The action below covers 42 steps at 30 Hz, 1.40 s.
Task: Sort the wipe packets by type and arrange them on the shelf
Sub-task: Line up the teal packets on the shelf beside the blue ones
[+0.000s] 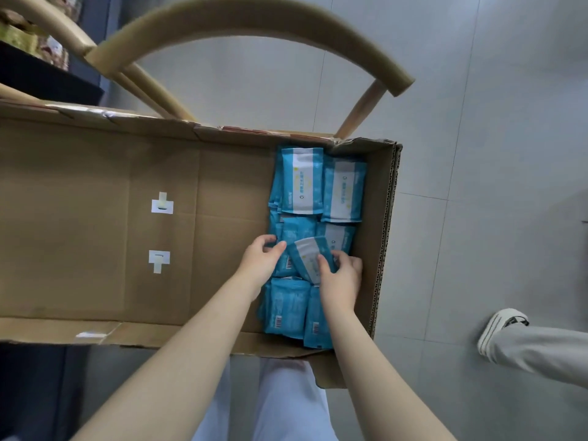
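Note:
A long open cardboard box (95, 192) lies in front of me. Several blue wipe packets with white labels fill its right end, such as one at the far side (302, 181) and one near me (286, 308). My right hand (339, 275) grips a tilted blue packet (308, 256) in the middle of the pile, thumb on its label. My left hand (262, 259) curls its fingers and thumb around the edge of the packets (276, 246) just to the left of it.
A wooden chair (254, 30) with a curved back carries the box. A dark shelf edge (41, 74) with goods shows at the top left. Another person's leg and white shoe (502, 329) stand on the grey tiled floor at the right. The box's left part holds nothing.

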Tool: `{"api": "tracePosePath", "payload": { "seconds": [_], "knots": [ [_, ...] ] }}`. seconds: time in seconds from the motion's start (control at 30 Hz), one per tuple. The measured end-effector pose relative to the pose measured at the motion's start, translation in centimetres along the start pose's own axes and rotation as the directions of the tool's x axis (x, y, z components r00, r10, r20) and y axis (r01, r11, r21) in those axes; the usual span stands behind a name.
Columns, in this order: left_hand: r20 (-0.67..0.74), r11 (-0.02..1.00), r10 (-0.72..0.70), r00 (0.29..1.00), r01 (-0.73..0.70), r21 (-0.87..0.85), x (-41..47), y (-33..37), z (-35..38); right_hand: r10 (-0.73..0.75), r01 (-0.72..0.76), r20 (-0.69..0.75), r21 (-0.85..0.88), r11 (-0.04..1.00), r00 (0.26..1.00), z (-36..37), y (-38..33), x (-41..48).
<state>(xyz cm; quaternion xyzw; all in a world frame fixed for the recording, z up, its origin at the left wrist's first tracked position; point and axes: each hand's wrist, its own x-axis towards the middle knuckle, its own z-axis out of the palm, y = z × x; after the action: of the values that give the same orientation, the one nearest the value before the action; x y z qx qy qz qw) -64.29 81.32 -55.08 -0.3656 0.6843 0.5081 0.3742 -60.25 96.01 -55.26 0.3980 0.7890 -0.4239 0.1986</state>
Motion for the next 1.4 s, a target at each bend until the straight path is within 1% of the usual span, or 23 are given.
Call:
{"api": "tracePosePath", "payload": {
  "seconds": [0.07, 0.13, 0.2, 0.27, 0.33, 0.47, 0.57, 0.7, 0.83, 0.9, 1.0, 1.1, 1.17, 1.23, 1.33, 1.4],
  "knots": [
    [-0.015, 1.0, 0.014, 1.0, -0.013, 0.022, 0.4, -0.2, 0.1, -0.012, 0.012, 0.006, -0.001, 1.0, 1.0, -0.1, 0.0, 0.2],
    [-0.015, 1.0, 0.017, 1.0, -0.017, -0.004, 0.4, -0.1, 0.2, -0.011, 0.011, 0.004, 0.002, 1.0, 1.0, -0.5, 0.1, 0.3],
    [-0.015, 0.998, 0.014, 1.0, -0.015, -0.059, 0.4, -0.1, 0.4, 0.02, -0.019, -0.037, 0.032, 0.999, 0.999, -0.9, 0.2, 0.2],
    [-0.035, 0.997, 0.026, 0.999, -0.028, -0.073, 0.3, -0.2, 0.4, 0.067, -0.06, -0.078, 0.091, 0.994, 0.995, -1.3, 0.4, 0.1],
    [-0.081, 0.998, 0.043, 0.996, -0.046, -0.035, 0.4, -0.5, 0.5, 0.082, -0.071, -0.083, 0.13, 0.989, 0.993, -1.3, 0.6, 0.1],
    [-0.155, 0.997, 0.081, 0.985, -0.078, 0.025, 0.9, -0.9, 0.6, 0.069, -0.057, -0.083, 0.139, 0.989, 0.994, -1.2, 0.8, 0.2],
    [-0.18, 0.996, 0.085, 0.98, -0.082, 0.021, 1.3, -1.1, 0.8, 0.06, -0.046, -0.084, 0.155, 0.987, 0.995, -0.9, 0.6, 0.3],
    [-0.195, 0.999, 0.024, 0.981, -0.032, -0.037, 2.2, -1.3, 1.4, 0.063, -0.046, -0.091, 0.182, 0.982, 0.994, -0.4, 1.0, 0.8],
    [-0.204, 0.994, 0.063, 0.977, -0.08, -0.077, 1.9, -0.8, 1.5, 0.068, -0.034, -0.119, 0.267, 0.963, 0.991, -0.5, 0.8, 0.9],
    [-0.179, 0.983, 0.078, 0.981, -0.106, -0.148, 0.8, -0.5, 0.8, 0.065, -0.009, -0.152, 0.344, 0.939, 0.986, -0.9, 0.0, 0.7],
    [-0.148, 0.932, 0.084, 0.985, -0.13, -0.338, -1.4, -0.3, -1.6, 0.038, 0.045, -0.169, 0.459, 0.887, 0.985, -1.4, -2.0, -0.4],
    [-0.167, 0.86, 0.109, 0.98, -0.177, -0.479, -4.6, -0.4, -5.9, -0.011, 0.058, -0.089, 0.541, 0.839, 0.996, -0.8, -4.9, -3.0],
    [-0.181, 0.805, 0.118, 0.976, -0.201, -0.558, -7.1, -1.0, -9.3, -0.059, 0.043, 0.008, 0.58, 0.813, 0.998, 0.4, -7.1, -5.5],
    [-0.199, 0.742, 0.131, 0.971, -0.229, -0.63, -10.0, -1.7, -13.0, -0.137, 0.046, 0.114, 0.58, 0.813, 0.984, 1.8, -9.6, -9.1],
    [-0.288, 0.636, 0.17, 0.942, -0.328, -0.698, -15.8, -3.0, -18.8, -0.299, 0.121, 0.238, 0.559, 0.82, 0.924, 4.1, -13.5, -16.5],
    [-0.35, 0.546, 0.199, 0.915, -0.4, -0.736, -20.4, -4.4, -22.8, -0.395, 0.157, 0.322, 0.57, 0.807, 0.86, 5.6, -15.8, -22.3]
  ]
}}
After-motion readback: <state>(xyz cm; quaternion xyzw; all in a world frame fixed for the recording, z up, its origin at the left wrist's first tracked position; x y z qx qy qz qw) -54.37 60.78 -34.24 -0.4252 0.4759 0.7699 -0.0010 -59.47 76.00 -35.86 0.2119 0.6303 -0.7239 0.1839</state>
